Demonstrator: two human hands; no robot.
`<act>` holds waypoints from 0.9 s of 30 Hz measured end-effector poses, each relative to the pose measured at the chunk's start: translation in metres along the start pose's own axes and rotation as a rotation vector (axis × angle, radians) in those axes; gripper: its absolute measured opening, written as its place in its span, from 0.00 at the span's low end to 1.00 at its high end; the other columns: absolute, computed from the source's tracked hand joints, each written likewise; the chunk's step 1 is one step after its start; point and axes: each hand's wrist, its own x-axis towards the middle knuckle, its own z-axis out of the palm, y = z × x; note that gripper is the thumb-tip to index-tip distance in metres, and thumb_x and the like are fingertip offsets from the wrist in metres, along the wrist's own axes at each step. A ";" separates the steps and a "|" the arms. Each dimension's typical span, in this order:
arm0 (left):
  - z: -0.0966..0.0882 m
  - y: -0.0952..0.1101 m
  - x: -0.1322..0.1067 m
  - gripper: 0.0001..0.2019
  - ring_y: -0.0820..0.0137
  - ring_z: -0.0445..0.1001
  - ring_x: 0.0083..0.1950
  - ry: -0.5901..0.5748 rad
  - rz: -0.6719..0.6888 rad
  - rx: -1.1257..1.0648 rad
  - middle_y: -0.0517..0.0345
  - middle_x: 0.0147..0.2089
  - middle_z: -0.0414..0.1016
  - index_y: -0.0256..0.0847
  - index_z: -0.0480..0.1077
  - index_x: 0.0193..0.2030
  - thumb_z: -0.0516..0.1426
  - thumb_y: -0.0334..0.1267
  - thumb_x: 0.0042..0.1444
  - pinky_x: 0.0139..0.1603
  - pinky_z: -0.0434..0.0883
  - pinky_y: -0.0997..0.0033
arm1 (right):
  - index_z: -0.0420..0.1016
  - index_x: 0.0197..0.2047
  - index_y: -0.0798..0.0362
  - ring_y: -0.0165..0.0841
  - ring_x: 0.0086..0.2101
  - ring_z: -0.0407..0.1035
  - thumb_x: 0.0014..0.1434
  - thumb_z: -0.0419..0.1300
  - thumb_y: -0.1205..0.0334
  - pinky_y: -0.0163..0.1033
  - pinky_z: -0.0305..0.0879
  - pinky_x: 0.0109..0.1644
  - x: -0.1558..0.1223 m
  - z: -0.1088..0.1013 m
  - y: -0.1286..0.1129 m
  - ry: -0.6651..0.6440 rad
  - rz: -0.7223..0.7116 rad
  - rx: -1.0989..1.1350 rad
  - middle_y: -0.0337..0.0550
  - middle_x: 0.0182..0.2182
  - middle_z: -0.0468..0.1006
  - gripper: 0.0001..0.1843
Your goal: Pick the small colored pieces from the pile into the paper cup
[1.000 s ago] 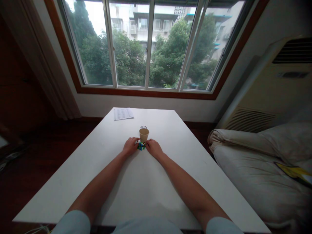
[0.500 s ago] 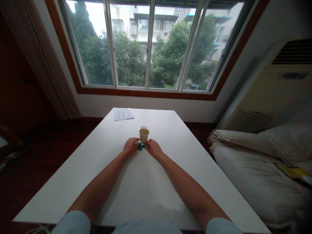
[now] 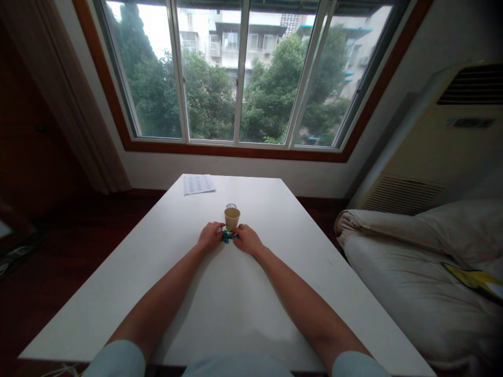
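Note:
A small heap of blue and green pieces (image 3: 226,236) lies on the white table (image 3: 165,251), just in front of a tan paper cup (image 3: 231,217). My left hand (image 3: 210,236) rests on the table at the heap's left side, fingers curled against it. My right hand (image 3: 247,239) sits at the heap's right side, fingers curled in and touching the pieces. The two hands enclose the heap between them. What each fingertip pinches is too small to make out.
A small round glass object (image 3: 231,206) stands behind the cup. A printed sheet of paper (image 3: 198,184) lies at the table's far left corner. A bed with pale bedding (image 3: 416,262) runs along the table's right side. A wide window (image 3: 243,73) is beyond.
Both hands have stayed around the heap; the right hand's fingers have closed in slightly on the pieces. The cup and paper are where they were.

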 end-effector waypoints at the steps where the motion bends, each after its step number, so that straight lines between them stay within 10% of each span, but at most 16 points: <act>1: -0.001 0.000 0.000 0.18 0.63 0.70 0.55 0.002 0.005 0.000 0.53 0.56 0.76 0.43 0.74 0.56 0.55 0.35 0.60 0.59 0.65 0.64 | 0.77 0.52 0.49 0.37 0.48 0.65 0.61 0.60 0.62 0.38 0.59 0.52 0.000 0.000 0.000 -0.002 0.002 0.004 0.46 0.43 0.74 0.16; 27: 0.001 -0.001 0.000 0.18 0.62 0.71 0.54 0.009 0.017 0.000 0.52 0.54 0.77 0.44 0.74 0.55 0.55 0.34 0.59 0.58 0.66 0.64 | 0.77 0.47 0.48 0.35 0.49 0.66 0.64 0.60 0.60 0.36 0.61 0.51 -0.001 0.001 -0.004 -0.018 -0.035 0.037 0.44 0.47 0.74 0.09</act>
